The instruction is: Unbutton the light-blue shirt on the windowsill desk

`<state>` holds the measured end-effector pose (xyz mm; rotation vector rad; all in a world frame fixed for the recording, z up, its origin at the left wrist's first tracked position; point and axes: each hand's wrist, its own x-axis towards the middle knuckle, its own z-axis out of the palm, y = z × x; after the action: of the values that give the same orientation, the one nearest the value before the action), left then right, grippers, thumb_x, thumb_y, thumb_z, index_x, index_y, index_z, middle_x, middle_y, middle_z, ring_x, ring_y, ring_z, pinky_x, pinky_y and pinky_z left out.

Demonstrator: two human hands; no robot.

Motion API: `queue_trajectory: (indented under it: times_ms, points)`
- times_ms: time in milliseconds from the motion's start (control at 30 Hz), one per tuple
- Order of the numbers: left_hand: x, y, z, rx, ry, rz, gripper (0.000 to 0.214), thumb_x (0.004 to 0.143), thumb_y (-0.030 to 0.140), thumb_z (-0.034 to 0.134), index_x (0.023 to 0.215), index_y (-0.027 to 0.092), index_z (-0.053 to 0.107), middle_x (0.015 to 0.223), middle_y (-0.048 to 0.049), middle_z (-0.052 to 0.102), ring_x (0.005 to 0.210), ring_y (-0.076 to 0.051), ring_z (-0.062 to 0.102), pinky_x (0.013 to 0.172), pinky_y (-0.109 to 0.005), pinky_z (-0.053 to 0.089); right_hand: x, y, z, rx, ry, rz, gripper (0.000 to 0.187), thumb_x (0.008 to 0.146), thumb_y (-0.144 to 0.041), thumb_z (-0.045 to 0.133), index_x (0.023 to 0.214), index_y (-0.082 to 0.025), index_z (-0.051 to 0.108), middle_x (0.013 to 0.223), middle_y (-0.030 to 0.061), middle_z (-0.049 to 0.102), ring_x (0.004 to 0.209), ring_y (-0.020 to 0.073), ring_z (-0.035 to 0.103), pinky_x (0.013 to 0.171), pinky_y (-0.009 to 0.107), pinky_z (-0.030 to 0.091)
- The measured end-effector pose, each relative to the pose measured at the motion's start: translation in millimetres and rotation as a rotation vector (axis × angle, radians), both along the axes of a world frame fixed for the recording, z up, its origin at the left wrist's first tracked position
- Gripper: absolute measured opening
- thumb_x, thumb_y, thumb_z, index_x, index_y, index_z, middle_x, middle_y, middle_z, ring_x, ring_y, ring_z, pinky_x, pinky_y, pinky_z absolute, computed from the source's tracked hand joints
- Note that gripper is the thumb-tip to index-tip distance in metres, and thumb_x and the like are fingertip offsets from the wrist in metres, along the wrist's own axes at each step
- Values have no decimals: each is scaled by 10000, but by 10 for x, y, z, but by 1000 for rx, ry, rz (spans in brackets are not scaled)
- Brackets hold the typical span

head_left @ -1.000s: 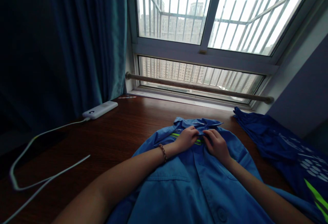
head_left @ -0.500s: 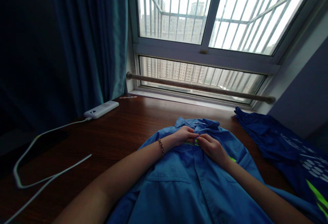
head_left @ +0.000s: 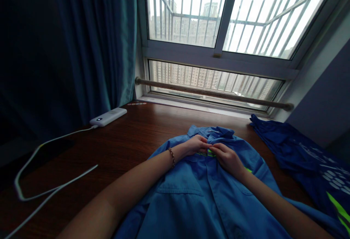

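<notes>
A blue button-up shirt with a lime-green stripe lies front-up on the dark wooden table, collar toward the window. My left hand, with a beaded bracelet on the wrist, pinches the shirt's front just below the collar. My right hand pinches the cloth right beside it, fingertips meeting the left hand's at the placket. Both hands are closed on the shirt near its top button.
A white power bank sits at the table's back left, with its white cable looping toward the near left edge. A second dark blue garment lies at the right. Teal curtain hangs left; barred window behind.
Both hands slid slightly toward me from the collar to just below it. The collar now lies flatter. In the last half second almost nothing moved.
</notes>
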<state>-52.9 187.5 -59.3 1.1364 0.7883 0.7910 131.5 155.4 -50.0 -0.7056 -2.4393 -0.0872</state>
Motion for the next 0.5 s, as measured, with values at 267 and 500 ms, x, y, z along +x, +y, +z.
queue_trajectory:
  times_ms: [267,500]
  points:
    - [15,-37,18,48,23,3,415,537,368,780,582,106,461,564,35,485,515,-60,486,508,-189,377,-15,-26,16,168,-159,-91,207,876,-122,386,965,-101,572,931,96,559,805,174,534,696,271,482]
    - [109,-110,15,284,161,116,355,585,393,709,569,109,496,526,40,464,489,-81,431,479,-211,347,-37,-16,15,194,-197,-152,177,868,-116,393,885,-116,569,843,74,539,748,174,515,640,265,453]
